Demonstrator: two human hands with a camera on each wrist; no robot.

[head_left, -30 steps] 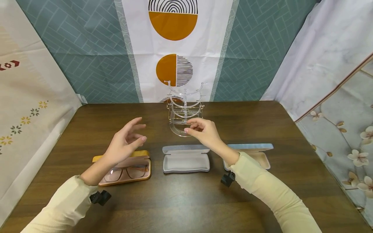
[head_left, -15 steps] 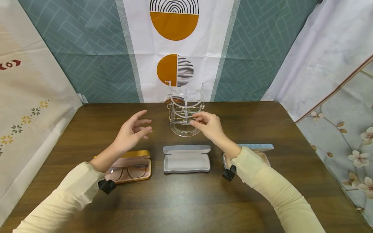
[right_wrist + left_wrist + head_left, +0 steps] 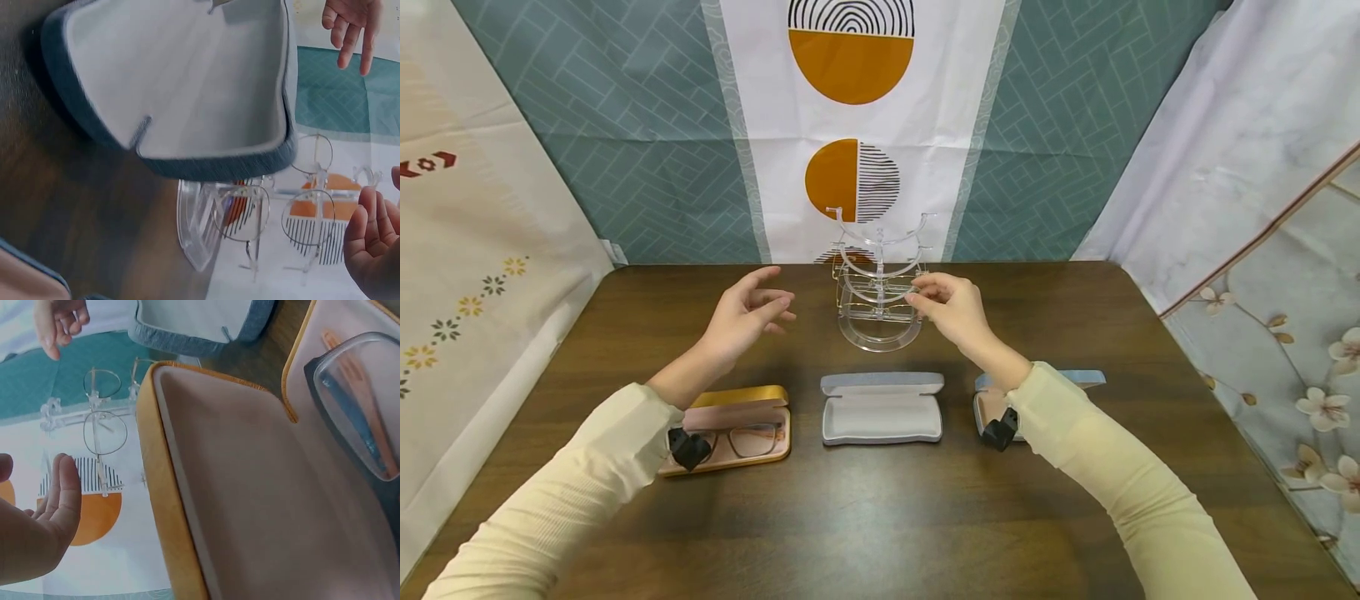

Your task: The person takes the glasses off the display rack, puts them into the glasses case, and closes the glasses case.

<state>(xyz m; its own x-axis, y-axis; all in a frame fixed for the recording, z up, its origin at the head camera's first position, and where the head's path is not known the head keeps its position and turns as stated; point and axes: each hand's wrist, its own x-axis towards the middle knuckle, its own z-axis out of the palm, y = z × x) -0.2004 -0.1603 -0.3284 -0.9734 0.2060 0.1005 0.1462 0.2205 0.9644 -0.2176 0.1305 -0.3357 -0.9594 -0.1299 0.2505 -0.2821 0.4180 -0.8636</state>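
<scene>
Glasses (image 3: 309,219) sit on the rack (image 3: 880,279), between two empty hands.
Left hand (image 3: 748,310) and right hand (image 3: 951,307) stand apart, fingers loose, perhaps keeping both ends within reach; right-hand contact I can't tell. Below them, the grey case (image 3: 882,418) lies open, presumably keeping its hollow accessible.

Yellow case (image 3: 159,469) open; pinkish inside of its lid fills the centre. Dark-framed glasses (image 3: 356,412) at upper right, one lens visible, orange and blue shapes seen through it. Left hand (image 3: 44,528) at the left edge, fingers extended. Right hand (image 3: 61,324) at upper left, fingers partly curled, well apart from the other. Clear stand (image 3: 69,417) bearing thin-rimmed glasses (image 3: 105,432). Grey-blue case (image 3: 178,342) at the top edge. Background: teal cloth (image 3: 31,394); white cloth (image 3: 125,562) with orange and black-striped print.
</scene>
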